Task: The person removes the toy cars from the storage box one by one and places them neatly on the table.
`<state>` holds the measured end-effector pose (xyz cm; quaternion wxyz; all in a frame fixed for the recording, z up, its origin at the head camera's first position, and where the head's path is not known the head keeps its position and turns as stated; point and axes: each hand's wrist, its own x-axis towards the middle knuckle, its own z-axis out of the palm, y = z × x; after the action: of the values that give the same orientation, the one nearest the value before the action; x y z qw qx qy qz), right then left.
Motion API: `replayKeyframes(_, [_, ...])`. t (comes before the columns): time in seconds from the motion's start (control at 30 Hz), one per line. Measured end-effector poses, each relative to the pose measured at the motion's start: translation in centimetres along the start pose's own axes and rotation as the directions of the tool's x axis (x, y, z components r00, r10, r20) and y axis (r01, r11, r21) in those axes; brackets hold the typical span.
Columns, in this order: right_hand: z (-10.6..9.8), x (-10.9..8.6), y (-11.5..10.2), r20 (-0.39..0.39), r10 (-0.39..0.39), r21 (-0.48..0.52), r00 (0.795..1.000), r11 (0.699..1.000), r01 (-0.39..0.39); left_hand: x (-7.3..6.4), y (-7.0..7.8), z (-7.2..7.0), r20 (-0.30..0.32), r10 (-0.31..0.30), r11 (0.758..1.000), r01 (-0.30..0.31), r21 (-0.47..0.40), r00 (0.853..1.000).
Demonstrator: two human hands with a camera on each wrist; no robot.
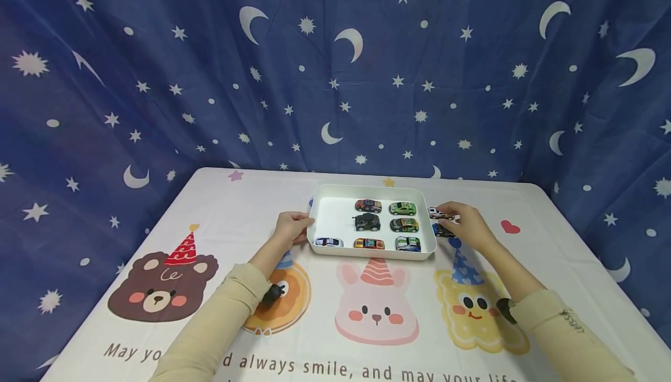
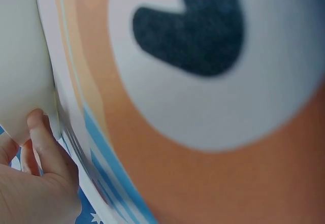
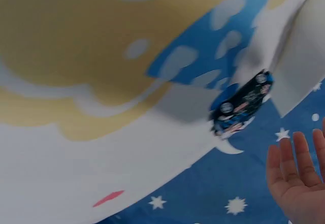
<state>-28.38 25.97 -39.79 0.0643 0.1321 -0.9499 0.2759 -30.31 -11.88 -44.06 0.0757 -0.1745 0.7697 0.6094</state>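
Note:
A white tray (image 1: 335, 191) holds several toy cars, among them a green car (image 1: 402, 208), an orange-red car (image 1: 369, 244) and a black vehicle with a barrel-like part (image 1: 367, 222). My left hand (image 1: 291, 227) grips the tray's left wall; the left wrist view shows fingers against its pale side. Just outside the right wall, my right hand (image 1: 466, 225) pinches a white and orange toy car (image 1: 439, 214). A dark blue toy car (image 3: 241, 104) lies on the table below it. In the right wrist view, the pinching fingertips and held car are out of frame.
The table has a white cloth (image 1: 314, 324) printed with a bear, a rabbit and other party figures, plus lettering at the front. Behind its far edge hangs a dark blue curtain (image 1: 314, 50) with moons and stars.

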Motion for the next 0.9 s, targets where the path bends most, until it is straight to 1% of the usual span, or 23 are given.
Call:
replayKeyframes(0.1, [0.1, -0.1, -0.9, 0.0, -0.021, 0.035, 1.0, 0.999, 0.021, -0.1, 0.1, 0.0, 0.004, -0.001, 1.0, 0.001, 0.007, 1.0])
replayKeyframes(0.23, [0.5, -0.1, -2.1, 0.002, -0.058, 0.058, 0.998, 0.997, 0.058, -0.3, 0.4, 0.0, 0.013, 0.005, 1.0, -0.005, 0.027, 1.0])
replayKeyframes(0.37, [1.2, 0.0, -3.5, 0.009, -0.125, 0.068, 0.992, 0.99, 0.124, -0.5, 0.8, 0.0, 0.01, 0.02, 0.999, -0.021, 0.047, 1.0])
replayKeyframes(0.5, [2.0, 0.1, -5.2, 0.038, -0.18, 0.076, 0.983, 0.981, 0.176, -0.6, 1.1, -0.1, -0.005, 0.027, 0.996, -0.026, 0.083, 1.0])
replayKeyframes(0.6, [2.6, 0.3, -6.4, 0.066, -0.196, 0.082, 0.978, 0.978, 0.19, -0.6, 1.1, -0.2, -0.001, 0.037, 0.994, -0.037, 0.106, 0.999])
replayKeyframes(0.7, [3.3, 0.5, -7.3, 0.093, -0.213, 0.109, 0.973, 0.973, 0.203, -0.8, 1.1, -0.4, 0.013, 0.077, 0.987, -0.078, 0.142, 0.997])
replayKeyframes(0.8, [4.0, 0.7, -7.9, 0.116, -0.235, 0.127, 0.965, 0.967, 0.22, -0.8, 1.3, -0.4, 0.024, 0.097, 0.98, -0.1, 0.174, 0.995])
replayKeyframes(0.83, [4.1, 0.8, -8.0, 0.119, -0.241, 0.133, 0.963, 0.965, 0.225, -0.9, 1.3, -0.4, 0.029, 0.099, 0.978, -0.103, 0.182, 0.995])
replayKeyframes(0.9, [4.4, 0.9, -8.1, 0.117, -0.257, 0.132, 0.959, 0.961, 0.241, -0.9, 1.5, -0.2, 0.04, 0.083, 0.979, -0.089, 0.184, 0.996])
